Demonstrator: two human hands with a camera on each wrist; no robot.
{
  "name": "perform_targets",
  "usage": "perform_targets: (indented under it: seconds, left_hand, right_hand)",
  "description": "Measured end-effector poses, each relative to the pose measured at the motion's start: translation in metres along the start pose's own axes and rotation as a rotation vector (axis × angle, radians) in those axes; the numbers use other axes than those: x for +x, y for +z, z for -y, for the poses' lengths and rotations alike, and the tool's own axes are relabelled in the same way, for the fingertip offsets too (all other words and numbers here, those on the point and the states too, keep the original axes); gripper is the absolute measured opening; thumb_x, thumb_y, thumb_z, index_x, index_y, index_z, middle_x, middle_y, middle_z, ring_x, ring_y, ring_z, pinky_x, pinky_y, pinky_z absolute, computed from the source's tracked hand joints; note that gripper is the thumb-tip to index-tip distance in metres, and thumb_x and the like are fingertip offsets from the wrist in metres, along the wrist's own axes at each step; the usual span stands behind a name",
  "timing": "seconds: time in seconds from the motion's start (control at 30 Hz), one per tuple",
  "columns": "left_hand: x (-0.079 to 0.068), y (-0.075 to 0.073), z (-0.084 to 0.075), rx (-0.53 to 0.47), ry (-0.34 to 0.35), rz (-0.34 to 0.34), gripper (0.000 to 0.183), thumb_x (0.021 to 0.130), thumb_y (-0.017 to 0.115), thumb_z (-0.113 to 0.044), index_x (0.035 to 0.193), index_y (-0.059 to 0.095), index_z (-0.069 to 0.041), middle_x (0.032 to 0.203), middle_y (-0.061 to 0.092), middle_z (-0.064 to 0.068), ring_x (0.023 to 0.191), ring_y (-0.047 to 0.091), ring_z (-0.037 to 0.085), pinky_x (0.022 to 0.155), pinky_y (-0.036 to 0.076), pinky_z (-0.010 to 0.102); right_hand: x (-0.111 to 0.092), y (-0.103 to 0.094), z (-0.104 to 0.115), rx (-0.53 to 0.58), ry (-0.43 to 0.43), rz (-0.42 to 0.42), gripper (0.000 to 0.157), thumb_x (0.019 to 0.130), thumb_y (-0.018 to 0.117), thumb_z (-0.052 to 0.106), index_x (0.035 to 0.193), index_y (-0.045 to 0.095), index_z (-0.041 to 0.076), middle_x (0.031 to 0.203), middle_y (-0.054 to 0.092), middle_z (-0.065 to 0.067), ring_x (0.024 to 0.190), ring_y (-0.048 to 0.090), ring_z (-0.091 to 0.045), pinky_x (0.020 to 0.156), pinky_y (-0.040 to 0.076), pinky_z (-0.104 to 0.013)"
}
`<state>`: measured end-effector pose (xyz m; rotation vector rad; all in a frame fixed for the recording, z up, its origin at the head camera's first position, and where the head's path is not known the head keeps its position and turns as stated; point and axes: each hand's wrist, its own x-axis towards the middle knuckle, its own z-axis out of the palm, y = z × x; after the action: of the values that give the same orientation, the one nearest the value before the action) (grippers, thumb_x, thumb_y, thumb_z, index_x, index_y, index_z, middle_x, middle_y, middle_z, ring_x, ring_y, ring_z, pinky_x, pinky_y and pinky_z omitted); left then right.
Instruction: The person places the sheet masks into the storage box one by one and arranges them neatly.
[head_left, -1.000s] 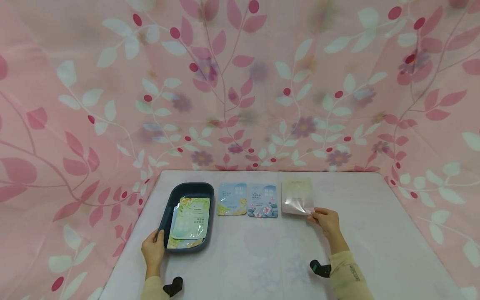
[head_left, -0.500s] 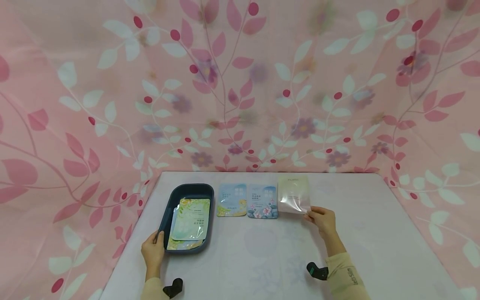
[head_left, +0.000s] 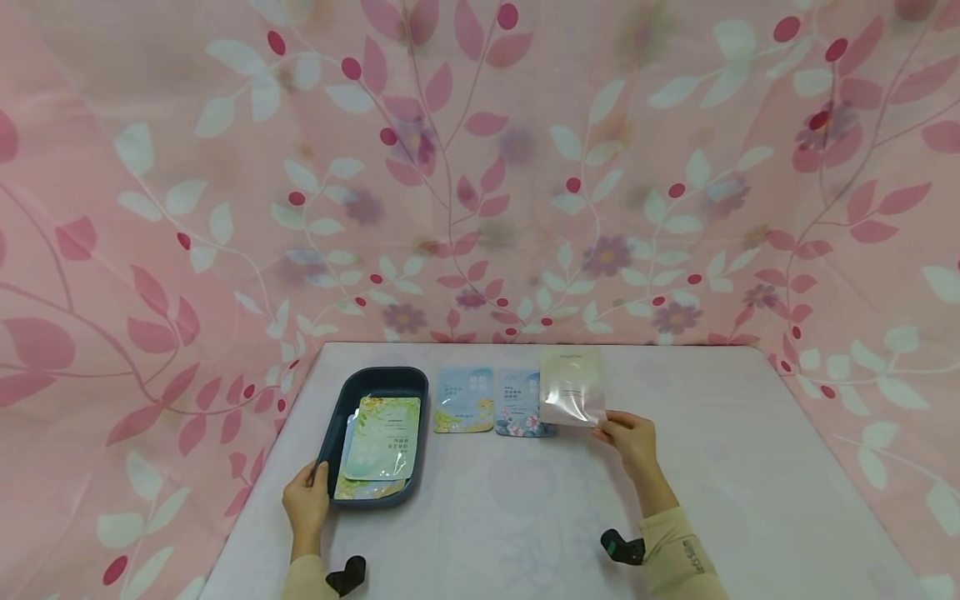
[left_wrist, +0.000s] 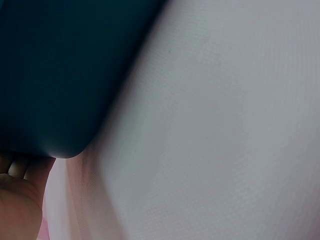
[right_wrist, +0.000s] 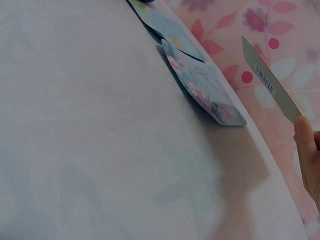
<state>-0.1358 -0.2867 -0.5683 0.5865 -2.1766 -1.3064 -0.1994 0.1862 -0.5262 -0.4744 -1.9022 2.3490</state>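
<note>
My left hand (head_left: pixel 306 504) grips the near left rim of a dark blue tray (head_left: pixel 422 442); in the left wrist view the tray (left_wrist: pixel 65 75) fills the upper left above the fingers. Inside the tray lie several overlapping packets, a green sachet (head_left: pixel 384 437) on top. My right hand (head_left: pixel 632 442) pinches the lower right corner of a pale cream sachet (head_left: pixel 572 387). The right wrist view shows this sachet (right_wrist: pixel 272 82) raised off the table, nearly edge-on, a barcode on its back. In the head view it covers part of a blue floral sachet (head_left: pixel 517 408).
A light blue sachet with yellow flowers (head_left: pixel 463 400) lies flat between the tray and the floral sachet. A white cloth covers the table (head_left: pixel 510 517). Behind it hangs a pink leaf-patterned curtain (head_left: pixel 480 208). Black devices are strapped at both wrists.
My right hand has carried the cream sachet leftward, from beside the floral sachet to partly over it. My left hand and the tray stay where they were.
</note>
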Motion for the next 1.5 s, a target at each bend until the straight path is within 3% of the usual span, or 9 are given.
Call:
perform_targets:
  seconds: [0.37,1.1,1.5]
  left_hand:
    - [0.001,0.0,0.0,-0.016,0.003,0.003,0.027,0.091,0.056,-0.003,0.104,0.061,0.02,0.096,0.061,0.038,0.064,0.039,-0.023,0.058,0.036,0.0]
    - [0.001,0.002,0.001,-0.014,-0.005,-0.01,0.026,0.09,0.057,-0.002,0.104,0.062,0.019,0.098,0.061,0.037,0.066,0.039,-0.023,0.059,0.036,0.0]
    - [0.002,0.002,0.003,0.008,0.013,-0.019,0.024,0.089,0.058,-0.001,0.102,0.063,0.018,0.093,0.063,0.036,0.063,0.039,-0.022,0.056,0.036,0.001]
  right_hand:
    - [-0.011,0.028,-0.004,0.006,0.034,0.045,0.037,0.081,0.054,-0.019,0.116,0.045,-0.028,0.075,0.063,-0.009,0.057,0.065,-0.009,0.064,0.054,-0.022]
    - [-0.024,0.076,-0.017,-0.002,0.01,0.152,0.031,0.079,0.055,-0.019,0.109,0.051,-0.028,0.073,0.066,-0.015,0.054,0.064,-0.011,0.061,0.054,-0.022]
    - [-0.035,0.105,-0.02,-0.025,0.0,0.241,0.03,0.079,0.056,-0.019,0.108,0.052,-0.027,0.082,0.065,-0.027,0.055,0.064,-0.012,0.062,0.054,-0.023]
